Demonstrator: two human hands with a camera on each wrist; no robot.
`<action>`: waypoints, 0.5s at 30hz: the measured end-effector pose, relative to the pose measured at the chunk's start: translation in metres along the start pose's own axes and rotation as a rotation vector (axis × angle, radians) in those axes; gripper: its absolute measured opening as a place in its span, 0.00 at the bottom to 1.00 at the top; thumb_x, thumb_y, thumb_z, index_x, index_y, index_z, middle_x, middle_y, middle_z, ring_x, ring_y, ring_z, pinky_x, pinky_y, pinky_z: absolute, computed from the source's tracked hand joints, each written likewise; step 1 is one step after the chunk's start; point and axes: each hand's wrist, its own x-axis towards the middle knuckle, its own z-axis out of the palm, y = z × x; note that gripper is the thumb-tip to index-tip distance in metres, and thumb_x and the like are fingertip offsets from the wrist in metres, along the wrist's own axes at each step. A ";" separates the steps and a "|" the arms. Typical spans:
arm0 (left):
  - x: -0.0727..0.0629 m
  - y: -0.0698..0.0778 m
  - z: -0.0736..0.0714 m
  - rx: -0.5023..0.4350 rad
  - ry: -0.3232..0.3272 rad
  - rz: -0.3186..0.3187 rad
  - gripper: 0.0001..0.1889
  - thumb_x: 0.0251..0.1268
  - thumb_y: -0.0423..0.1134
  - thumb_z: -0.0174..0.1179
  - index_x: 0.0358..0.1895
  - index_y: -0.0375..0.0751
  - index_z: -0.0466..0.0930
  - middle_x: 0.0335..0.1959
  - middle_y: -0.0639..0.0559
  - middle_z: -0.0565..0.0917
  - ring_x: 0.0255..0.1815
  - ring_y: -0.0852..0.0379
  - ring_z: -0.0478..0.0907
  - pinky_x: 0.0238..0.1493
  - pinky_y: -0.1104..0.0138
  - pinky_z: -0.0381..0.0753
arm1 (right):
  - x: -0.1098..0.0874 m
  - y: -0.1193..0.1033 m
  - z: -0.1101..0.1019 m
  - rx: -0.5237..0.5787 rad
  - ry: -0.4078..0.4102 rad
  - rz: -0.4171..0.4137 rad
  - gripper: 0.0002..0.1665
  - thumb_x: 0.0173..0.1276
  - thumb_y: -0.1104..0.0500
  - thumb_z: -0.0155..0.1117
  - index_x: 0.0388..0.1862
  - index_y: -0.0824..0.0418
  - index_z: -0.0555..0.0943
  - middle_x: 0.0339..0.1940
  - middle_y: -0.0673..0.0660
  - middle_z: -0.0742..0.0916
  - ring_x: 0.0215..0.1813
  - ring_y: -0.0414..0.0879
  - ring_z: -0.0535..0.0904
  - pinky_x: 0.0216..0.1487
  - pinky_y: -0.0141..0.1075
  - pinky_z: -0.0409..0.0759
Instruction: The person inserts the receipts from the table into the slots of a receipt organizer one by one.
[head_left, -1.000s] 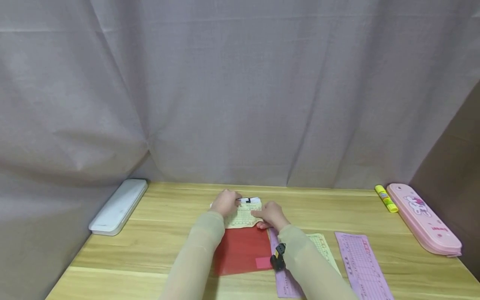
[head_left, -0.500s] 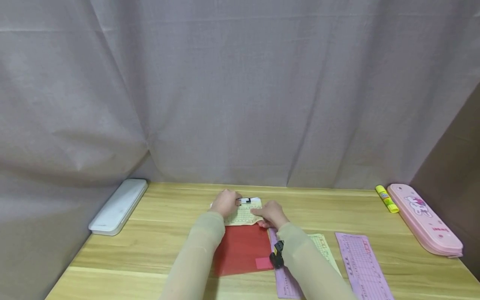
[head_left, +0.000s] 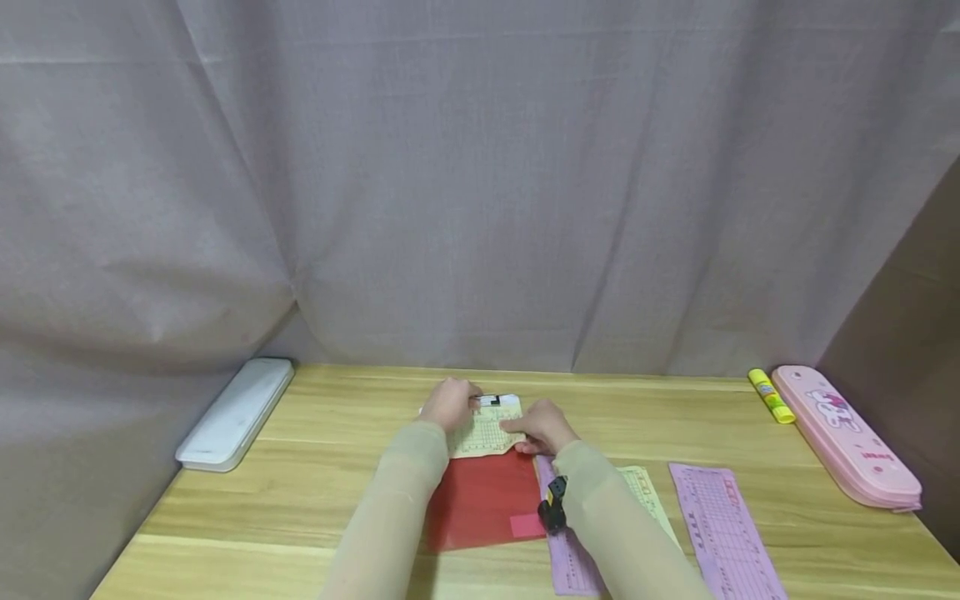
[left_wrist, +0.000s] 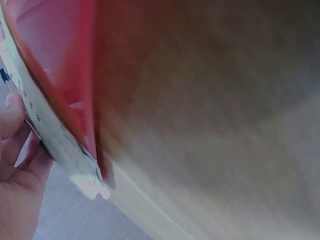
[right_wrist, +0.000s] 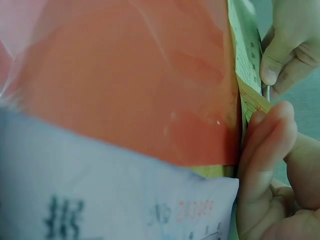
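Observation:
At the far end of a red translucent folder [head_left: 487,498], a pale yellow printed slip [head_left: 480,438] lies across its edge. Along the slip's far edge run a white strip and a thin metal fastener [head_left: 493,401] with small black pieces; its exact kind is unclear. My left hand [head_left: 447,406] pinches the metal part, which shows between thumb and fingers in the right wrist view. My right hand [head_left: 546,427] holds the slip's right edge, thumb on top and fingers underneath. In the left wrist view the slip [left_wrist: 42,107] stands on edge beside the folder.
By my right forearm lie a purple slip [head_left: 572,568] and a yellow-green slip [head_left: 649,497], both partly covered. Another purple slip [head_left: 726,529] lies further right. A yellow glue stick [head_left: 771,397] and pink pencil case [head_left: 847,440] sit far right; a white case [head_left: 237,414] far left.
The yellow slip's near edge rises slightly, then drops back. Both hands stay nearly in place and keep their hold.

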 end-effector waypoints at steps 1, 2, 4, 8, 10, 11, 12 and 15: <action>0.000 0.000 0.001 -0.001 -0.002 -0.001 0.09 0.62 0.36 0.63 0.44 0.43 0.87 0.40 0.51 0.87 0.44 0.53 0.84 0.48 0.63 0.82 | -0.001 0.000 -0.001 0.003 -0.011 0.001 0.21 0.57 0.58 0.72 0.19 0.57 0.66 0.09 0.47 0.72 0.10 0.35 0.72 0.13 0.24 0.73; 0.000 0.000 0.001 0.001 -0.002 -0.001 0.08 0.62 0.36 0.63 0.43 0.43 0.87 0.40 0.51 0.87 0.43 0.53 0.84 0.47 0.63 0.82 | -0.001 0.000 -0.001 0.008 -0.020 0.004 0.21 0.57 0.59 0.72 0.20 0.57 0.66 0.10 0.47 0.73 0.10 0.35 0.72 0.14 0.24 0.73; 0.000 -0.001 0.002 0.005 0.000 0.006 0.08 0.63 0.36 0.62 0.43 0.43 0.87 0.39 0.51 0.87 0.43 0.53 0.84 0.47 0.64 0.82 | -0.003 0.000 -0.003 0.013 -0.041 0.003 0.21 0.57 0.59 0.72 0.21 0.58 0.66 0.10 0.47 0.73 0.10 0.35 0.72 0.15 0.23 0.74; 0.001 -0.001 0.001 0.006 0.006 0.017 0.07 0.63 0.34 0.62 0.42 0.43 0.87 0.38 0.51 0.87 0.42 0.54 0.84 0.46 0.64 0.82 | -0.005 -0.002 -0.003 -0.001 -0.041 0.001 0.22 0.56 0.58 0.72 0.19 0.57 0.66 0.09 0.47 0.73 0.10 0.35 0.72 0.14 0.23 0.73; 0.000 -0.001 0.000 0.009 0.011 0.023 0.07 0.62 0.34 0.62 0.40 0.44 0.88 0.37 0.52 0.87 0.41 0.54 0.84 0.46 0.64 0.82 | -0.006 -0.003 -0.002 -0.007 -0.026 0.008 0.22 0.57 0.57 0.71 0.18 0.57 0.66 0.07 0.47 0.72 0.09 0.35 0.70 0.13 0.23 0.71; 0.000 -0.001 0.000 0.010 0.012 0.025 0.07 0.62 0.33 0.62 0.40 0.44 0.88 0.36 0.52 0.87 0.40 0.54 0.84 0.45 0.64 0.82 | -0.005 -0.003 -0.001 -0.016 -0.010 0.011 0.22 0.57 0.56 0.72 0.17 0.56 0.66 0.07 0.47 0.71 0.09 0.35 0.69 0.12 0.23 0.71; 0.000 -0.001 -0.001 0.016 0.012 0.027 0.07 0.61 0.33 0.62 0.39 0.44 0.88 0.36 0.52 0.87 0.40 0.54 0.84 0.45 0.64 0.82 | -0.004 -0.003 -0.001 -0.023 -0.001 0.012 0.21 0.58 0.56 0.71 0.16 0.57 0.67 0.06 0.47 0.71 0.08 0.35 0.69 0.11 0.23 0.70; 0.000 0.000 -0.002 0.018 0.012 0.027 0.06 0.62 0.34 0.62 0.38 0.45 0.87 0.35 0.52 0.87 0.39 0.54 0.84 0.44 0.64 0.82 | 0.001 -0.002 0.001 -0.049 0.023 -0.001 0.21 0.58 0.55 0.72 0.15 0.58 0.70 0.05 0.48 0.71 0.07 0.36 0.67 0.09 0.24 0.67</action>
